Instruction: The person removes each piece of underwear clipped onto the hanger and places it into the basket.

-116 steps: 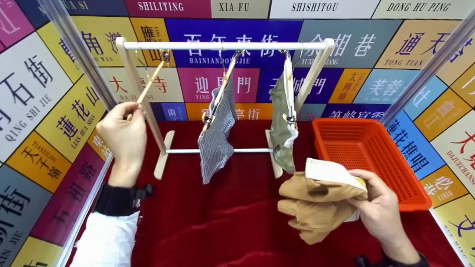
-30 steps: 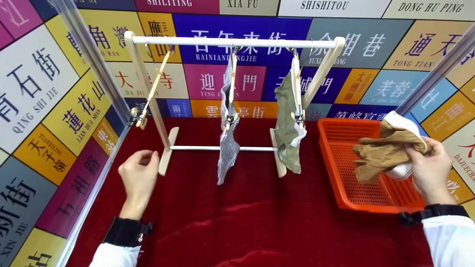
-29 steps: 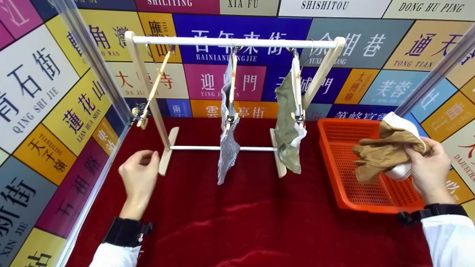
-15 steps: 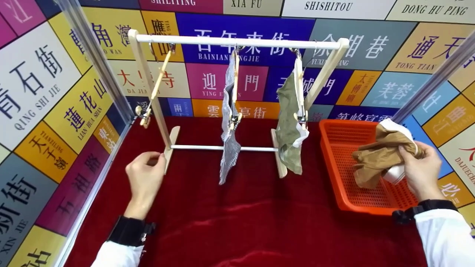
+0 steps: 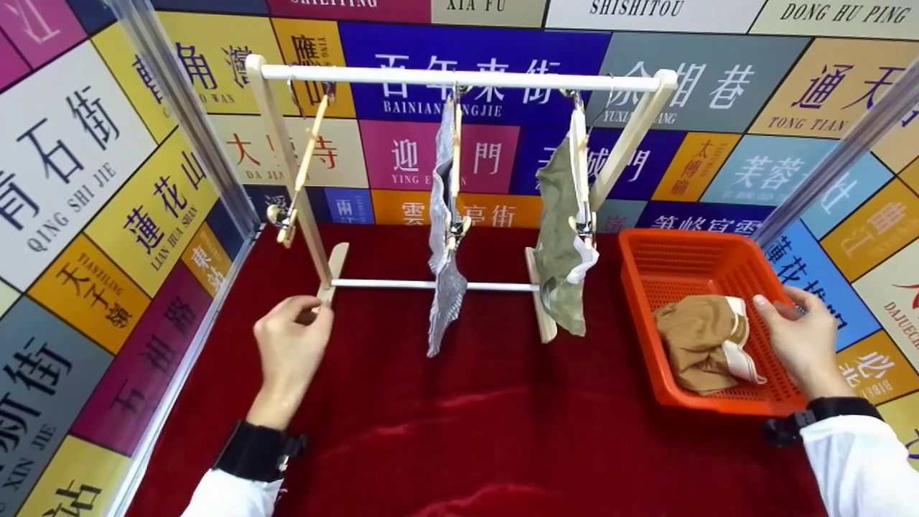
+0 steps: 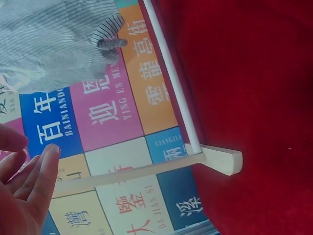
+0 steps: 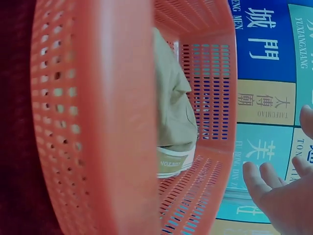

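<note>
A pair of brown underpants (image 5: 700,341) with a white waistband lies bunched inside the red plastic basket (image 5: 646,359); the right wrist view shows the underpants (image 7: 173,107) behind the basket's near wall. My right hand (image 5: 804,334) is over the basket's right side, fingers apart, holding nothing. Near the left foot of the wooden rack, my left hand (image 5: 291,345) is loosely curled with nothing in it. Above it a bare clip hanger (image 5: 309,158) hangs from the rack's white rail (image 5: 502,77).
A grey striped garment (image 5: 445,287) is clipped to the middle hanger, and an olive garment (image 5: 560,237) with a white band to the right one. The rack's right upright (image 5: 632,143) stands behind the basket. Red cloth (image 5: 459,431) covers the table; lettered panels surround it.
My left hand has let go of the left hanger and come down. My right hand has carried the brown underpants right and released them into the basket.
</note>
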Action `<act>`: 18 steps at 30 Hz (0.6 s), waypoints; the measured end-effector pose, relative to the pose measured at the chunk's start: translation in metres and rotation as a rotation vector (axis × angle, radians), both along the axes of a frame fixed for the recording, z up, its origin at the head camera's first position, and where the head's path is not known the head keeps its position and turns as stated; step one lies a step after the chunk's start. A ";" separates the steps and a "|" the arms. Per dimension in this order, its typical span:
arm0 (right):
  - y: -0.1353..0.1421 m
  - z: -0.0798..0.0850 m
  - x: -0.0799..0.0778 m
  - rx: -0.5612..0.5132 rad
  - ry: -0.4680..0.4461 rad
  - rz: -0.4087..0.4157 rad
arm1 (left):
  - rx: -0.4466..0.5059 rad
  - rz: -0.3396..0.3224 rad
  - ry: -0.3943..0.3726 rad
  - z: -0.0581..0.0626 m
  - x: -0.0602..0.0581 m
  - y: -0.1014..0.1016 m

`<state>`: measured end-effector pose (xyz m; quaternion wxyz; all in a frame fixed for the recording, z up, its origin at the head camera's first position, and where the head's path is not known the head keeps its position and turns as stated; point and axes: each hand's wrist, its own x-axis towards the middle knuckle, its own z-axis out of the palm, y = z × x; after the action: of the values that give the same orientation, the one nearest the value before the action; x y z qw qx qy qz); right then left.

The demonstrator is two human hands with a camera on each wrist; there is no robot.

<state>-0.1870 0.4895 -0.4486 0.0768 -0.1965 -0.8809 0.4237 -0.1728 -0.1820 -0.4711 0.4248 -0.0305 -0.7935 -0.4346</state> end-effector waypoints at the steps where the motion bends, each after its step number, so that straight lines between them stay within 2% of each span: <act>1: 0.000 -0.001 0.001 -0.003 0.003 0.005 | 0.003 -0.008 0.004 0.001 0.001 0.002; 7: -0.002 -0.005 0.011 0.016 0.011 0.020 | 0.024 -0.061 0.052 0.011 0.006 0.014; 11: -0.004 -0.010 0.016 0.059 0.039 0.034 | 0.005 -0.058 0.081 0.017 0.009 0.021; 15: -0.005 -0.014 0.022 0.085 0.057 0.046 | -0.021 -0.027 0.068 0.021 0.011 0.029; 18: -0.006 -0.017 0.026 0.092 0.052 0.059 | -0.034 -0.036 0.041 0.023 0.013 0.034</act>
<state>-0.1614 0.4837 -0.4657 0.0960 -0.1555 -0.9025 0.3899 -0.1595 -0.1482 -0.4482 0.4324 -0.0609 -0.7912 -0.4280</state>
